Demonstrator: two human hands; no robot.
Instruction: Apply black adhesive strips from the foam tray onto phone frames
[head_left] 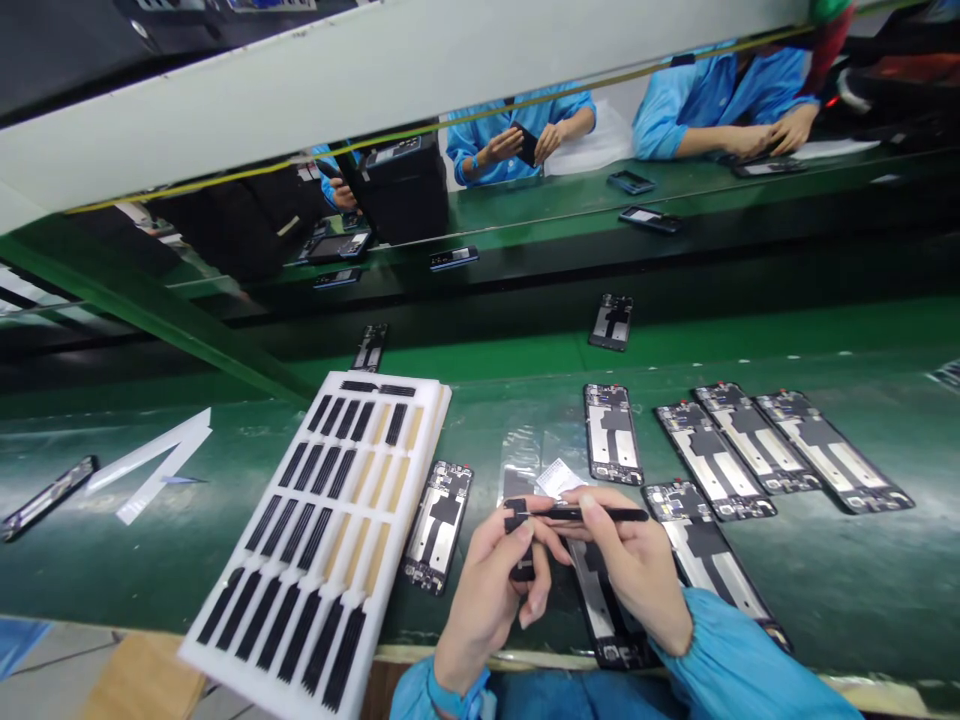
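My left hand (487, 580) is closed, pinching a black flex cable (516, 515) between thumb and fingers; a dark end shows below the fingers. My right hand (634, 560) is closed around slim black tweezers (626, 514), whose other end reaches toward the cable at my left fingertips. Beneath my hands a phone frame with its inner parts exposed (600, 590) lies on the bench, partly hidden by my right hand. A white printed label (556, 478) and a clear plastic sheet (520, 455) lie just beyond my fingers.
A white foam tray (405, 490) with rows of black flex cables stands left of my hands. Another open phone (439, 525) lies beside it; several more (712, 460) lie at right. White strips (161, 465) lie far left. Across the bench, co-workers' hands (517, 148) handle phones under a shelf beam (375, 75).
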